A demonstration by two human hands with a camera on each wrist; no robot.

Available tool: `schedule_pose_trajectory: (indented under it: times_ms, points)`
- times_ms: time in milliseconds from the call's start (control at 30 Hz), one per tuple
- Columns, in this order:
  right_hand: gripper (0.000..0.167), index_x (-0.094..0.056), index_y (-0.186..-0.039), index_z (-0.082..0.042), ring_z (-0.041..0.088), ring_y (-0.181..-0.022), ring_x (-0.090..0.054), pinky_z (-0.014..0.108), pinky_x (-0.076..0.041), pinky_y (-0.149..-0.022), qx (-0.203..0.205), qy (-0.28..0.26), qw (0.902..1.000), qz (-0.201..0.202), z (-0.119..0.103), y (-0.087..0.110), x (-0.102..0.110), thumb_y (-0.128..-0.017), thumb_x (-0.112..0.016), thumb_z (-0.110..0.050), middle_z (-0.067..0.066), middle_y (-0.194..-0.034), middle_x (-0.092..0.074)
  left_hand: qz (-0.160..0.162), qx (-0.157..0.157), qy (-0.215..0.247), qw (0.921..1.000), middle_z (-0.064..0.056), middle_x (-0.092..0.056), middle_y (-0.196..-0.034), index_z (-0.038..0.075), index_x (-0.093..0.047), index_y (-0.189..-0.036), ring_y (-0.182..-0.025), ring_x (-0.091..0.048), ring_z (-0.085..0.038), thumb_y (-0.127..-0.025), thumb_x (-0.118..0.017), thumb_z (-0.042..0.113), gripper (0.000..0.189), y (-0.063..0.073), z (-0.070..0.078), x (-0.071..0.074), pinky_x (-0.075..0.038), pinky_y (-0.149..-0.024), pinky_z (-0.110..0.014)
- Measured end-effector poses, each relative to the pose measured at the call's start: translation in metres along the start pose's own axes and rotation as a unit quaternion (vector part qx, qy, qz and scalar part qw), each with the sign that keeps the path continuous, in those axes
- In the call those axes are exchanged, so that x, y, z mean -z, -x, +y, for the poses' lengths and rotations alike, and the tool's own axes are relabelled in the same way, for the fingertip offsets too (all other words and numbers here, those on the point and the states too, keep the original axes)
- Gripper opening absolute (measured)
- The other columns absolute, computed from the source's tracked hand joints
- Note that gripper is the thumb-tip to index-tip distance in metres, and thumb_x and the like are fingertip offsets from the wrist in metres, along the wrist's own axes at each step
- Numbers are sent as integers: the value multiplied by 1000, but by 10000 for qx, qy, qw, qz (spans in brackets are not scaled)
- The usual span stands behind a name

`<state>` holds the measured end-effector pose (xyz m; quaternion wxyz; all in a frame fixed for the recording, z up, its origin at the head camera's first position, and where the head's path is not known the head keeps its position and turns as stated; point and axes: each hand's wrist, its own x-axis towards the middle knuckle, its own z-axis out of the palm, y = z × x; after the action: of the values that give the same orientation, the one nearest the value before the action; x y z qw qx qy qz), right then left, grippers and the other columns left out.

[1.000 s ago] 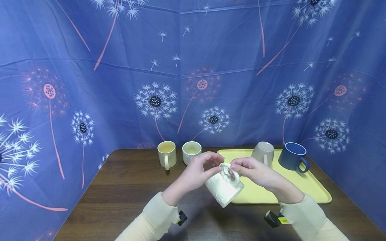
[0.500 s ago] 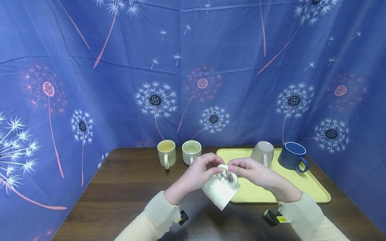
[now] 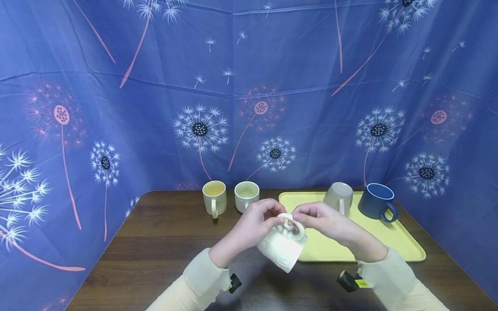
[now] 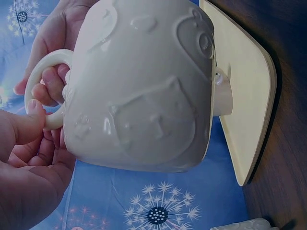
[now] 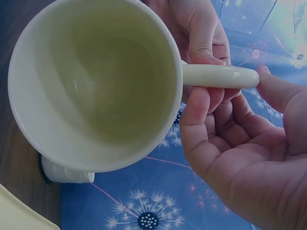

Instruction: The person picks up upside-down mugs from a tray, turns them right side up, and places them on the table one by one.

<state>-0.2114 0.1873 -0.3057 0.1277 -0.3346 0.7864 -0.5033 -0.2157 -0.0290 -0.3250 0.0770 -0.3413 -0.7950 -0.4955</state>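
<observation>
A cream-white mug (image 3: 283,248) with raised animal faces is held off the table in front of me, tilted, with its handle (image 3: 293,224) uppermost. My left hand (image 3: 254,222) pinches the handle from the left between thumb and fingers. From the right, my right hand (image 3: 324,220) grips the same handle, its thumb (image 5: 283,91) pressed to the outer curve and its fingers curled beneath. In the right wrist view the mug's inside (image 5: 105,81) shows nothing in it. The left wrist view shows an embossed cat-like face (image 4: 158,124) on the wall.
A yellow tray (image 3: 373,246) lies to the right, bearing a grey mug (image 3: 337,198) turned bottom up and a navy mug (image 3: 375,205). Behind my left hand stand a beige mug (image 3: 219,205) and a pale, short cup (image 3: 241,201). A blue curtain (image 3: 311,108) hangs behind the table.
The mug and both hands have shifted a little left and slightly down, and the mug has turned slightly. Both hands keep their hold on the handle.
</observation>
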Motion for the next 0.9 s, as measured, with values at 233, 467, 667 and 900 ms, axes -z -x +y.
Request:
schedule_pose_trajectory:
  times_ms: [233,467,667,900]
  points:
    - [17,-65,-98,0,12,-83,-59,26,-49,-77,-118,199,9989,398,-3,2,-6,-93,-59,-15,10,-90,-65,177,50,-32,9998,-3,-64,-86,4,-65,-91,-79,-56,-10,-81,-70,1,11,3,3,0,-48,-74,-23]
    - [17,-64,-102,-1,13,-84,-63,27,-52,-75,25,293,9964,801,-5,6,-13,-88,-65,-9,14,-94,-65,383,181,-44,9991,-2,-64,-84,5,-65,-91,-79,-56,-9,-82,-70,2,11,6,5,0,-49,-74,-22]
    - [21,-59,-105,6,16,-85,-66,28,-54,-77,317,74,9933,1106,-4,9,-17,-87,-64,-3,21,-100,-61,772,279,43,9966,-2,-63,-83,5,-65,-91,-78,-55,-10,-82,-70,2,11,9,7,1,-47,-72,-23]
    - [23,-59,-104,4,14,-85,-64,25,-53,-78,1056,350,9777,1781,4,7,-25,-82,-67,3,9,-95,-64,1208,492,-55,9914,0,-63,-83,8,-65,-90,-76,-56,-10,-81,-71,5,11,12,13,1,-48,-70,-23]
